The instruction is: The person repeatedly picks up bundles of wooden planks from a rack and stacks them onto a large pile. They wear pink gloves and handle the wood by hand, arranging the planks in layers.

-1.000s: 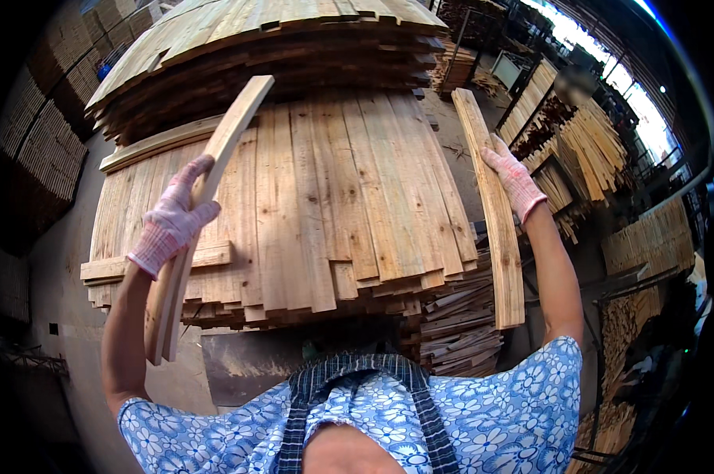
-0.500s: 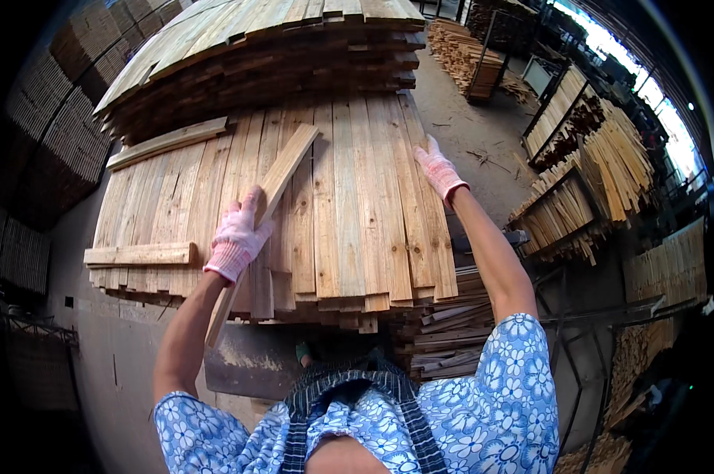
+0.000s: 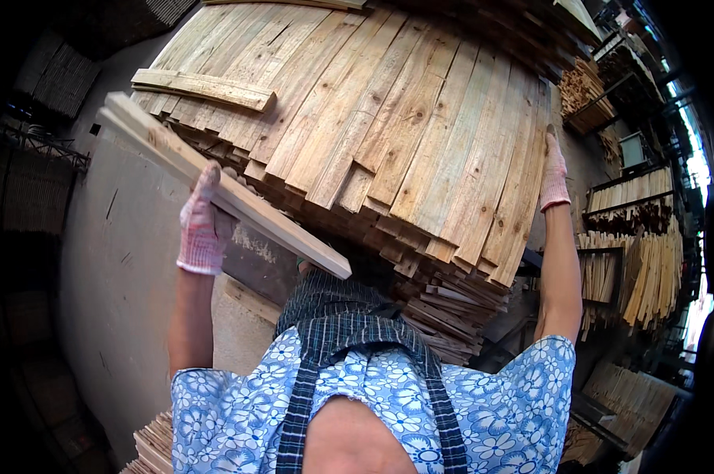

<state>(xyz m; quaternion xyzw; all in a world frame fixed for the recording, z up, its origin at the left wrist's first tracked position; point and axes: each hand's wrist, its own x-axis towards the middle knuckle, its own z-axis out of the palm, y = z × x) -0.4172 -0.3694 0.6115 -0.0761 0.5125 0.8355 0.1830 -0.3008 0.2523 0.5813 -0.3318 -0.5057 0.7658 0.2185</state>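
A pale wooden board (image 3: 274, 223) hangs slantwise off the near left corner of the stack. My left hand (image 3: 204, 229), in a pink and white knit glove, is closed round its middle, the thumb lying over its upper face. Its far end points up and left; the other end is close to my apron (image 3: 357, 340). My gloved right hand (image 3: 555, 170) lies along the right side of the large stack of boards (image 3: 404, 134), its fingers stretched out and nothing in them.
A short loose board (image 3: 203, 88) lies across the stack's left end. Thin strips are piled below the stack (image 3: 444, 316). More strips stand in racks (image 3: 649, 272) at the right. Grey floor (image 3: 128, 261) stretches along the left; another strip bundle (image 3: 153, 442) is at the lower left.
My left hand has lifted the board off the stack top and swung it left and toward me. The view has turned, and my right hand stays at the stack's right side.
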